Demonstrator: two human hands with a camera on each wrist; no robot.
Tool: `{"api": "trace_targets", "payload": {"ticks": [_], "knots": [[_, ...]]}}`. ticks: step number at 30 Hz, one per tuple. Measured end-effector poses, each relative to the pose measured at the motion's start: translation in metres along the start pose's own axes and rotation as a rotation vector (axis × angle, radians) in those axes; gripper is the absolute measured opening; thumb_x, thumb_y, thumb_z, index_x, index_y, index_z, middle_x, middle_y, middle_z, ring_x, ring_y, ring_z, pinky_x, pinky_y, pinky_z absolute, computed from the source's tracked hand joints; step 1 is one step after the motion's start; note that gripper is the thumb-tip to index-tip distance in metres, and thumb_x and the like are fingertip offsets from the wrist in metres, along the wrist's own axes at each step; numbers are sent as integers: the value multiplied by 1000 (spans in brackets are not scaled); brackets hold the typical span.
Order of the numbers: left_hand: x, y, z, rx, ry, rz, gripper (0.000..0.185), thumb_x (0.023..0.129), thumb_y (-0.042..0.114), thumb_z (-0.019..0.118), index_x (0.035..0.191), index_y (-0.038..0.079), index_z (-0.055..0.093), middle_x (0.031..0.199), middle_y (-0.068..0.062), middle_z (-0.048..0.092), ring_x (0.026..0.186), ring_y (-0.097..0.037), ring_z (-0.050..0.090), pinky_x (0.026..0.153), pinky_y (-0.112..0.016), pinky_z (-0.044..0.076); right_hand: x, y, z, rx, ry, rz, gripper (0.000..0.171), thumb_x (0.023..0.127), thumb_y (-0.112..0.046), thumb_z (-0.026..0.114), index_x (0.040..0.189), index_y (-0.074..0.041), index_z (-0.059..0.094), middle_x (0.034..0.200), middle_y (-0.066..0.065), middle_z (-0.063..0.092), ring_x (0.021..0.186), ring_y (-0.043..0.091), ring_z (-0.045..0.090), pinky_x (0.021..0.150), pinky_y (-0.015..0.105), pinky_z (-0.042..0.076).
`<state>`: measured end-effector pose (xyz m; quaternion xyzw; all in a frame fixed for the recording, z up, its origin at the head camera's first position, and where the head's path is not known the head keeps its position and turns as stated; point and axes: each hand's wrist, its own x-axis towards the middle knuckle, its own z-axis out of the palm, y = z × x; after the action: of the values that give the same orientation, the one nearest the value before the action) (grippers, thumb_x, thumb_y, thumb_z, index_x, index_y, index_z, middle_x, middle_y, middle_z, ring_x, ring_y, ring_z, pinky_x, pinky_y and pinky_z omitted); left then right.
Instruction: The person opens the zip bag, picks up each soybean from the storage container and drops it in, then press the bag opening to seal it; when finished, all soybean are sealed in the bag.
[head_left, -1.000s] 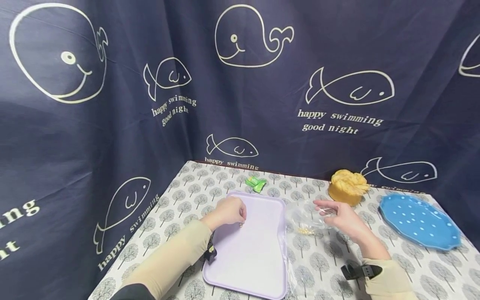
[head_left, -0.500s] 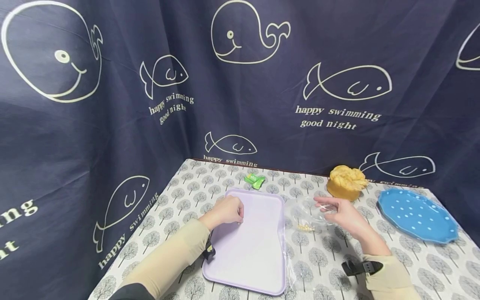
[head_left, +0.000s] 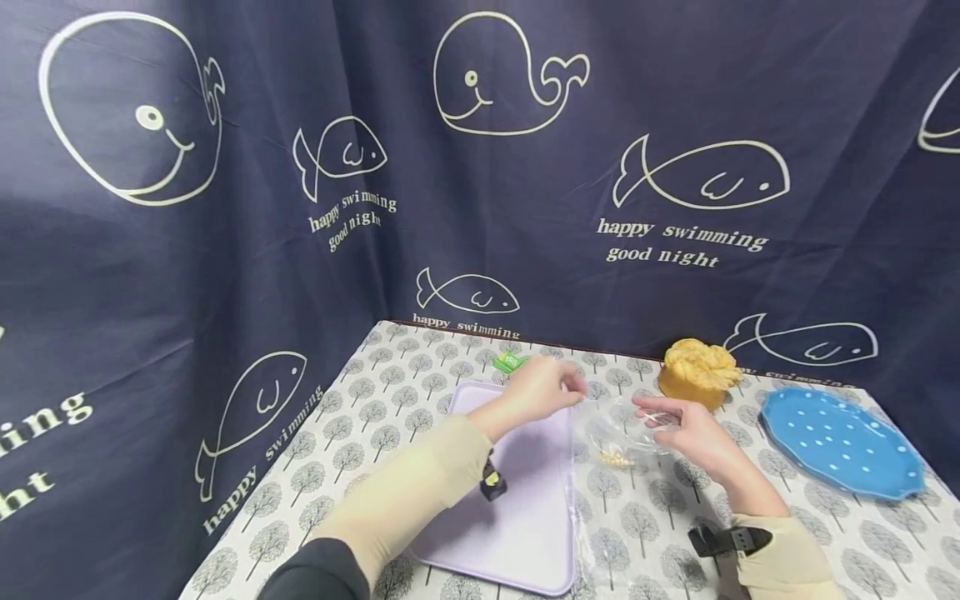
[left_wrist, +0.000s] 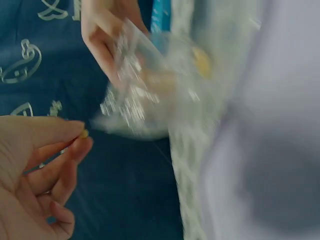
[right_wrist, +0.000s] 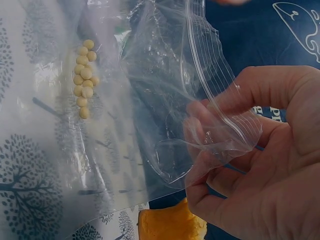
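Between thumb and forefinger, my left hand (head_left: 542,389) pinches a small yellow soybean (left_wrist: 84,133), seen at the fingertips in the left wrist view. That hand is raised over the far right corner of the lilac tray (head_left: 528,525), close to the mouth of a clear zip bag (right_wrist: 160,85). My right hand (head_left: 693,433) grips the bag's rim, with fingers and thumb curled at the zip edge and the mouth spread. Several soybeans (right_wrist: 86,73) lie gathered low in the bag, just right of the tray in the head view.
A green wrapped packet (head_left: 507,362) lies behind the tray, partly hidden by my left hand. A yellow bread-like bun (head_left: 697,373) stands beyond my right hand. To the right is a blue dotted plate (head_left: 843,442). A dark whale-print curtain (head_left: 525,217) hangs behind the table.
My left hand has lifted from the tray's upper left part and moved right to the bag's mouth, pinching the soybean that showed under its fingertips. The right hand stays at the bag.
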<state>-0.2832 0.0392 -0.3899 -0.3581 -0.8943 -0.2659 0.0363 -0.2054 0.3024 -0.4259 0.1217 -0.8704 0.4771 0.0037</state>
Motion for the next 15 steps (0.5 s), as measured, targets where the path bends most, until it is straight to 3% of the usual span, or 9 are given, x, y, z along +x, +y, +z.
{"api": "trace_targets", "payload": {"ticks": [4,7,11,15], "knots": [[17,24,13,-4,18,38,5,89,24,81,92,25,77,87,16,74,74,7,60,66,-13,44,-1,0,-1,-4,5,-4,56,80,15,61,136,11,57,121,26,68,102,22,68,73,25,56],[24,33,24,6,17,63,4,88,24,82,89,25,78,84,17,73,72,9,59,64,-11,43,-2,-1,-1,-7,8,-1,57,79,15,60,136,12,57,120,27,68,100,20,68,72,25,56],[28,32,32,-24,36,63,5,88,25,82,93,23,80,86,16,74,74,8,60,66,-9,42,-1,-3,0,-10,6,-2,58,79,15,60,136,11,57,121,26,68,101,21,67,73,26,56],[24,20,23,-101,66,-5,13,92,30,77,102,22,79,90,15,73,73,5,59,65,-13,44,0,-5,-1,-1,1,-6,60,78,15,60,137,12,55,122,26,67,103,27,67,75,26,56]]}}
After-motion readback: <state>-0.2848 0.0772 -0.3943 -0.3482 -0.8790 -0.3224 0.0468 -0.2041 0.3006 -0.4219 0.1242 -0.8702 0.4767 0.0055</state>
